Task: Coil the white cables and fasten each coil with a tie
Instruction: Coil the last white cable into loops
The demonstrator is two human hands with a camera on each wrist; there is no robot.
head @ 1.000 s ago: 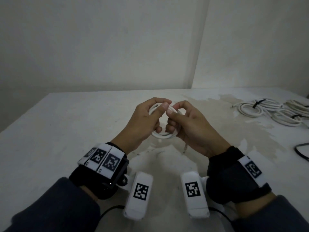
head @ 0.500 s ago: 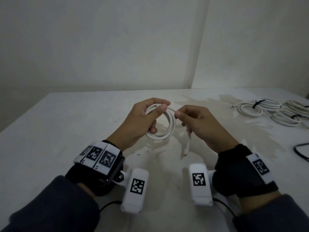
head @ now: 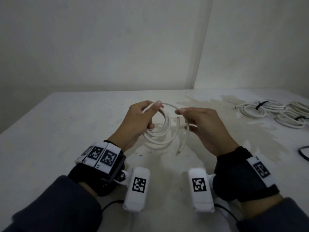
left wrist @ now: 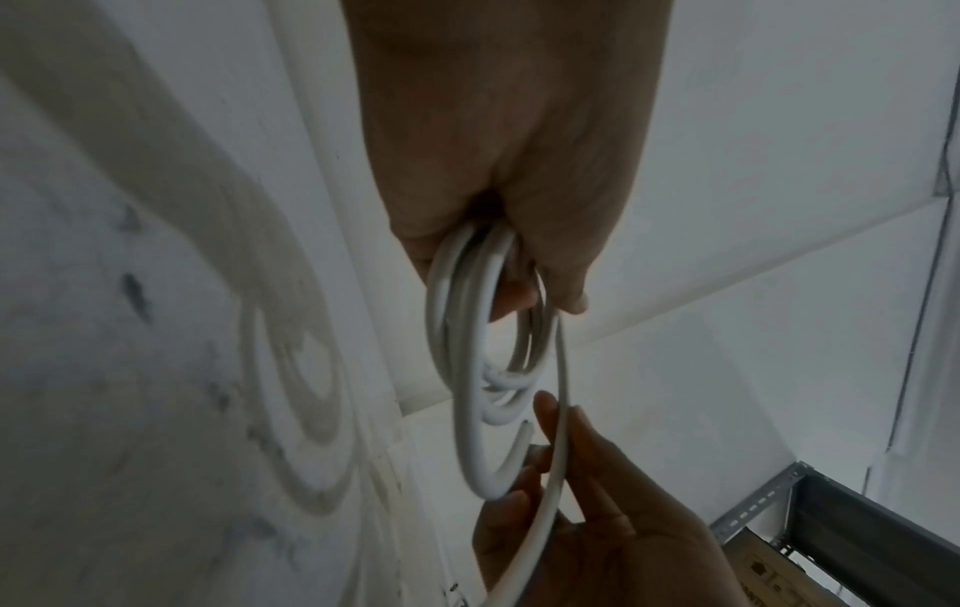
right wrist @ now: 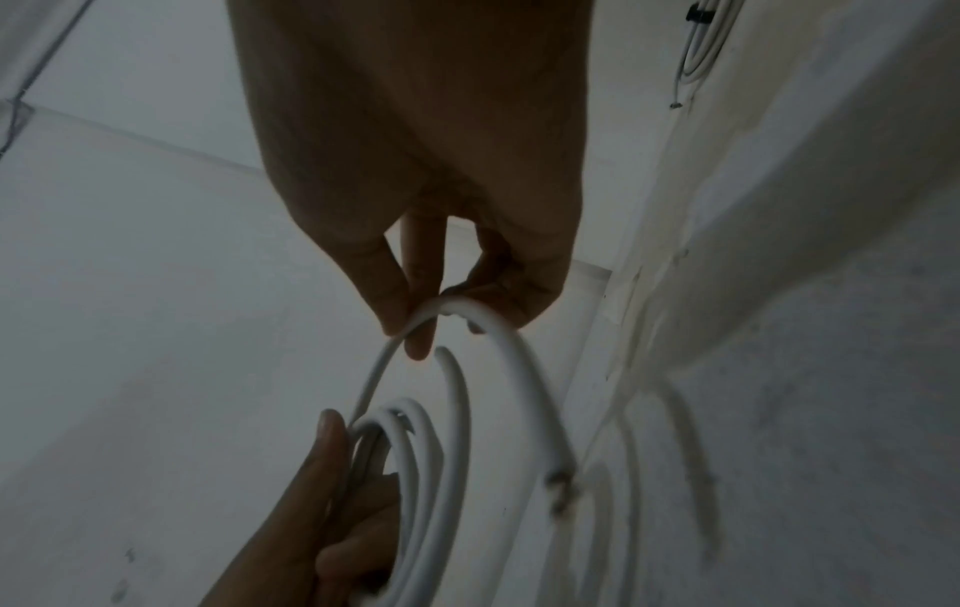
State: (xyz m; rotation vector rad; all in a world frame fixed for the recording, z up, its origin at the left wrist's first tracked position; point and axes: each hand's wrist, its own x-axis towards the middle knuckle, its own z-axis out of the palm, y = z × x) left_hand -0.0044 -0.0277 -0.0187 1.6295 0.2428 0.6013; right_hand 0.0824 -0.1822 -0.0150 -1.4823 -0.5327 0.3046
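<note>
the left hand (head: 138, 121) grips the side of the white cable (head: 160, 133) coil, fingers and thumb curled round the gathered loops. the right hand (head: 205, 126) pinches the outermost strand between thumb and fingertips just right of the coil. compared with a second ago, when both hands were bunched tight together around a small coil, the right hand has drawn away to the right and the last turn has opened into a wide arc. the short loose tail, with what looks like a bare tip, now hangs free below that hand. that suggests the winding is nearly finished, with only this last stretch to lay in before a tie goes on.

the coil is held in the air above the stained table (head: 66, 131), roughly upright, made of several smooth round loops that do not sit flush. it looks springy, so i judge it would loosen if the grip eased.

farther off, well to the right of the coil, finished coils (head: 254, 109) lie on the table with dark ties round them.
</note>
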